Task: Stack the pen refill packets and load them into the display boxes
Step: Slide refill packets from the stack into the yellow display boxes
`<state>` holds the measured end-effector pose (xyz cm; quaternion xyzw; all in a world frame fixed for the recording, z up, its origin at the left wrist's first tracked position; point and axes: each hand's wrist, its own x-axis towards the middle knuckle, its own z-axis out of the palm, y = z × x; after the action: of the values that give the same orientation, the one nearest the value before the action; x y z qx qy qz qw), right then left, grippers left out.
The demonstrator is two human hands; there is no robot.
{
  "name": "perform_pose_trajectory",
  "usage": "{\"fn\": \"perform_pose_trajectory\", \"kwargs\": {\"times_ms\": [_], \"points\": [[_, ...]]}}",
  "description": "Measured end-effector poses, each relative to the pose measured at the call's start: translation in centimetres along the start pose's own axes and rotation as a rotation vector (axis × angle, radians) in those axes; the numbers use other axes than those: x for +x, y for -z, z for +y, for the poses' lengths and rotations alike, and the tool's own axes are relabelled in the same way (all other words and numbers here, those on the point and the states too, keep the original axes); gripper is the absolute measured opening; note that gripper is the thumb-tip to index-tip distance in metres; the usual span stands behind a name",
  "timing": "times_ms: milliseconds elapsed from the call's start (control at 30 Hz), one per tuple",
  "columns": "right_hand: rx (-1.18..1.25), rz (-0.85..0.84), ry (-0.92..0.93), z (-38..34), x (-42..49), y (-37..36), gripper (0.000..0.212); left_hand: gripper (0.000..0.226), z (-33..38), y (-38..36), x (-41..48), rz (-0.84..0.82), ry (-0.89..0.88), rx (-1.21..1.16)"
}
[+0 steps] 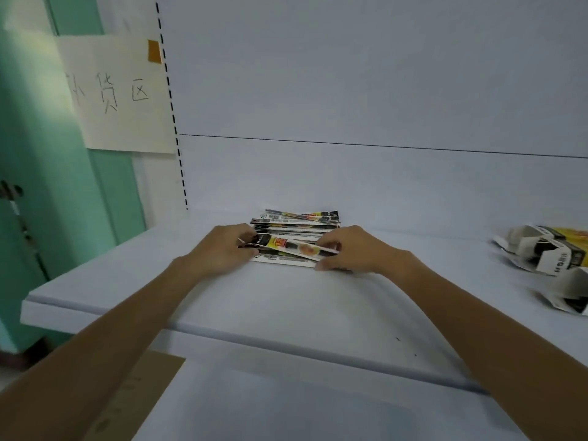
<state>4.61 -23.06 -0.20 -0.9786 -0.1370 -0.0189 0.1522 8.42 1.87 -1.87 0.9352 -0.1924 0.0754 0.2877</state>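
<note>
stage: stacking, not yet loading.

the packets lie in a loose pile on the white shelf, towards the back wall, straight ahead of me. their edges are uneven. the far ones fan out and the top packet lies skewed across the rest.

my left hand is at the left ends of the pile, fingers curled in and clamped on those ends. my right hand is at the right ends, thumb low at the near corner and fingers bent over the top, pinching the pile from that side. the two hands squeeze the pile between them.

the display boxes sit well apart at the far right of the same shelf, tipped over with flaps open. that edge of the view is blurred, so i can't tell whether anything is inside them; they look empty.

judgement:
- done: packets gathered in one place.
- left: square the pile, carry it right, stand a box up, load it. most of the task is ahead.

also there: a paper sign taped on the left wall, and cardboard below the shelf.
</note>
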Motion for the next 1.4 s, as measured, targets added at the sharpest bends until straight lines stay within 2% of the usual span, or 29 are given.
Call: {"fn": "perform_pose_trajectory", "kwargs": {"times_ms": [167,233,333,400,500,600,667,800,900,1033,1167,1267,1400], "points": [[0.189,0.006,-0.054,0.5,0.6,0.6,0.032,0.033,-0.5,-0.4,1.0,0.034,-0.014,-0.103],[0.161,0.012,-0.059,0.7,0.7,1.0,0.028,0.033,-0.7,-0.3,1.3,0.056,-0.028,-0.116],[0.092,0.050,-0.057,0.7,0.8,0.9,0.007,0.027,-0.7,-0.2,1.6,0.126,-0.044,-0.177],[0.090,0.073,-0.047,0.3,0.6,0.5,0.002,0.022,-0.5,-0.2,1.8,0.167,-0.053,-0.210],[0.047,0.020,-0.029,0.0,0.6,-0.1,0.022,0.021,-0.2,-0.3,2.0,0.192,-0.059,-0.167],[0.019,0.026,-0.052,0.0,1.0,-0.3,0.023,0.029,-0.5,0.0,1.8,0.206,-0.011,-0.070],[0.013,0.069,-0.073,0.0,1.0,-0.1,0.034,0.030,-1.4,0.4,1.5,0.175,0.026,-0.007],[-0.069,0.174,-0.033,0.3,1.0,-0.3,0.021,0.017,-3.0,0.9,0.8,0.067,0.036,0.042],[-0.103,0.172,-0.023,0.0,1.1,-0.5,0.026,0.018,-3.2,1.0,0.4,0.029,0.011,0.082],[-0.319,0.196,0.007,-0.4,1.3,-0.6,0.026,0.019,-2.7,1.2,0.0,0.030,-0.016,0.111],[-0.474,0.255,0.005,-1.0,1.6,-1.0,0.027,0.018,-2.2,1.4,-0.5,0.050,-0.030,0.122],[-0.478,0.311,0.015,-1.1,1.8,-1.2,0.024,0.018,-2.0,1.5,-0.9,0.086,-0.051,0.142],[-0.477,0.337,0.019,-1.1,1.4,-0.5,0.022,0.024,-1.0,1.4,-1.2,0.225,-0.207,0.202]]}}
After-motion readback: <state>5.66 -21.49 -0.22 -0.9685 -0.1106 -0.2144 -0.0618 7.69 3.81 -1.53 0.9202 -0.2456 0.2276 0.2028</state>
